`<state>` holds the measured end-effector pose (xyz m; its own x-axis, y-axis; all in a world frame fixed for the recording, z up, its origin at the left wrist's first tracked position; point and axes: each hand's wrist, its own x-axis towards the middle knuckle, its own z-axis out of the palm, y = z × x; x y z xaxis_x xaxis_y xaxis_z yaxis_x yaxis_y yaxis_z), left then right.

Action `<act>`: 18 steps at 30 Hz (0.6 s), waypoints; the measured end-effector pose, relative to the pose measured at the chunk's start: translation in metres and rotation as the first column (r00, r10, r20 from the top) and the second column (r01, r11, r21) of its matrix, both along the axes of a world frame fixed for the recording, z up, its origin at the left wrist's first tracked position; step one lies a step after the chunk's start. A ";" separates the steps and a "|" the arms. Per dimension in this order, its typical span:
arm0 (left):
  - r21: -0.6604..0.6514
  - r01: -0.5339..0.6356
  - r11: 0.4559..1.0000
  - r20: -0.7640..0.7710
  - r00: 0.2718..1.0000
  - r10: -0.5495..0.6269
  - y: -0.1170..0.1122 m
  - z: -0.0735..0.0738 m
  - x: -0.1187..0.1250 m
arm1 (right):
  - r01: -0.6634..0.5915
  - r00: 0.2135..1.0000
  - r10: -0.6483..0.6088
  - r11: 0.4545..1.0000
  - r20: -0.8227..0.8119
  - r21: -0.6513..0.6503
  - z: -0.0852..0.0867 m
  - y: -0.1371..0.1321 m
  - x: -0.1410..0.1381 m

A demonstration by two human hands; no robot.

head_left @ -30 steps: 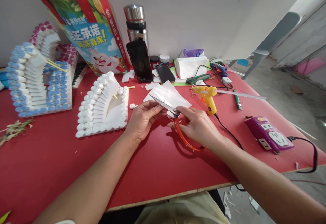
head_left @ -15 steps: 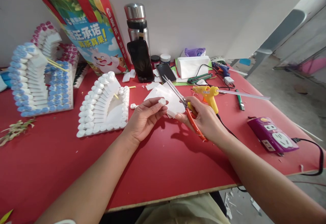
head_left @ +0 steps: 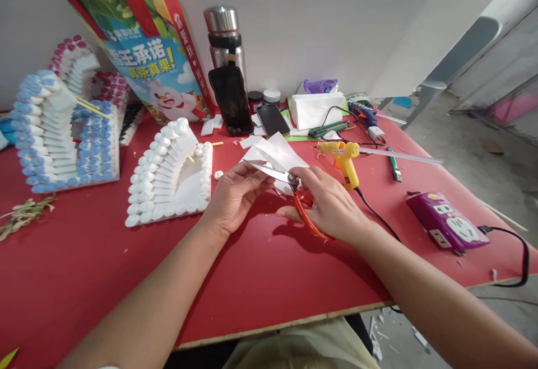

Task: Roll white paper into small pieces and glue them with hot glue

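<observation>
1. Two bare hands meet above the red desk (head_left: 252,282), with the scissors (head_left: 291,178) between them, raised off its surface. The tips point left and slightly away from the person; the long axis slants down to orange handles, nearest the right wrist.
2. The right hand (head_left: 334,204) has its grip wrapped on those handles, thumb stretched out leftward below the pivot.
3. The left hand (head_left: 235,198) keeps its grip pinched on a white bit, which the blades hide from me, lying as they do across the fingertips. Whether the blades are fully closed, I can't tell.
4. Half a second ago the scissors pointed up toward the back of the desk, well clear of the left fingers, and the white bit showed plainly. Since then they have swung back across, much as they lay a second ago.
5. White paper (head_left: 288,150) lies just beyond the blades. Close by on the left stands the white model (head_left: 155,181), with a loose bud (head_left: 218,174) between it and the left fingers.
6. Just past the right hand sits the glue gun (head_left: 347,168), its cord running behind the right forearm. The socket block (head_left: 448,220) lies farther right.
7. At the back, a phone (head_left: 230,103) leans on a flask (head_left: 222,22).
</observation>
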<state>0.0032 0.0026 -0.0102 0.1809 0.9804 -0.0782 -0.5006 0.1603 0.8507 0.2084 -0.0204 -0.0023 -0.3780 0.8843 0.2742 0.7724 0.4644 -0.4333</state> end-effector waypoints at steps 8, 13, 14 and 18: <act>0.004 0.008 1.000 -0.030 1.000 -0.008 0.000 0.002 -0.003 | 0.023 1.000 -0.022 1.000 -0.020 0.020 0.001 -0.001 0.000; 0.013 0.013 1.000 -0.042 0.999 -0.013 0.000 0.002 -0.003 | 0.028 0.999 -0.027 0.999 -0.047 0.016 0.001 0.000 0.001; 0.015 0.014 1.000 -0.038 0.999 -0.013 0.000 0.001 -0.003 | 0.033 0.998 -0.032 0.999 -0.047 0.021 0.000 0.000 0.001; 0.015 0.017 1.000 -0.014 1.000 -0.017 0.001 0.000 -0.003 | 0.046 0.998 -0.043 0.998 -0.045 0.049 -0.002 0.001 0.002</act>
<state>-0.0001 0.0034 -0.0105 0.1965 0.9782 -0.0665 -0.4858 0.1560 0.8600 0.2108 -0.0194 -0.0040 -0.3250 0.8846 0.3343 0.7734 0.4521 -0.4444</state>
